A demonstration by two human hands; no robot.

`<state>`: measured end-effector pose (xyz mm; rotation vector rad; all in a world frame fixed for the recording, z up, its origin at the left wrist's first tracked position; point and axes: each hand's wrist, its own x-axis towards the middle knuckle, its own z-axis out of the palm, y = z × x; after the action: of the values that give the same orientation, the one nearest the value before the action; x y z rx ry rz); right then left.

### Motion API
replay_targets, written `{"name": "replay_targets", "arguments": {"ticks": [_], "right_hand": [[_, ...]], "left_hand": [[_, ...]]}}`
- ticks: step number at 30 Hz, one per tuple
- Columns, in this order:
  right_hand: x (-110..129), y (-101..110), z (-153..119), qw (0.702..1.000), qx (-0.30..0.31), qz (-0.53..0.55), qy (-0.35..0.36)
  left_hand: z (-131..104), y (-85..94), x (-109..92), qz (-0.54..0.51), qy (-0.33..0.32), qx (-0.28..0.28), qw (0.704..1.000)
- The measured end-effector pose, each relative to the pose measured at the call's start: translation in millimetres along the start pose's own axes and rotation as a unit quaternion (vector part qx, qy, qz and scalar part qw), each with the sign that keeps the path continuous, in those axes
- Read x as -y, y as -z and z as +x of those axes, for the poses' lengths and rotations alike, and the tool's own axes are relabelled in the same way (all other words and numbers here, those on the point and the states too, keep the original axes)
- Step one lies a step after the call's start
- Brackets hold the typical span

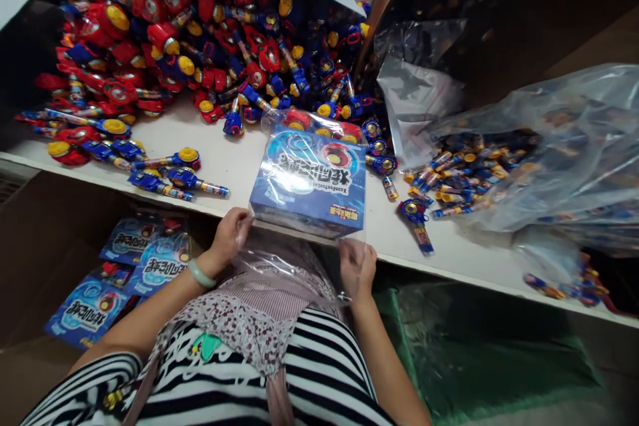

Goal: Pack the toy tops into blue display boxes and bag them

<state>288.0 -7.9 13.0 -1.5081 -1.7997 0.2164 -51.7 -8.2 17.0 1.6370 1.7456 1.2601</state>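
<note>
A blue printed box [304,180] lies at the table's front edge inside a clear plastic bag [279,265]. Red and yellow toys [319,125] show at the box's far side under the film. My left hand [232,236] pinches the bag at its near left side, close to the box's corner. At the near right side, my right hand [358,269] is closed on the same bag. Loose film hangs between both hands, over the apron. The fingertips are partly hidden by the shiny film.
A big heap of red and blue toys [150,33] covers the table's back left. Small candy tubes [449,176] spill from a large plastic bag [559,146] at right. Wrapped blue boxes [90,306] lie in a carton below left. A green sack [499,353] is below right.
</note>
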Motion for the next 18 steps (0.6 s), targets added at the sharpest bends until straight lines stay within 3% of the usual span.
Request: {"name": "replay_targets", "arguments": {"ticks": [3,7,10,14,16,18], "right_hand": [[4,2,2,0.999,0.016,0.044,0.015],[9,7,2,0.994,0.037,0.098,0.028],[18,10,13,0.992,0.027,0.12,-0.004],[30,41,22,0.977,-0.031,0.154,-0.142],[30,60,16,0.963,-0.028,0.163,-0.214],[27,72,1,0.965,0.004,0.142,-0.219]], "left_hand": [[6,-0.5,-7,-0.093,0.029,0.073,0.993],[17,9.2,-9,-0.122,-0.007,0.168,0.978],[25,10.2,-19,-0.104,-0.016,0.123,0.987],[30,28.5,-36,-0.074,-0.025,-0.034,0.996],[26,45.4,-39,-0.038,-0.044,-0.044,0.997],[14,59.6,-34,0.009,-0.048,0.005,0.999]]}}
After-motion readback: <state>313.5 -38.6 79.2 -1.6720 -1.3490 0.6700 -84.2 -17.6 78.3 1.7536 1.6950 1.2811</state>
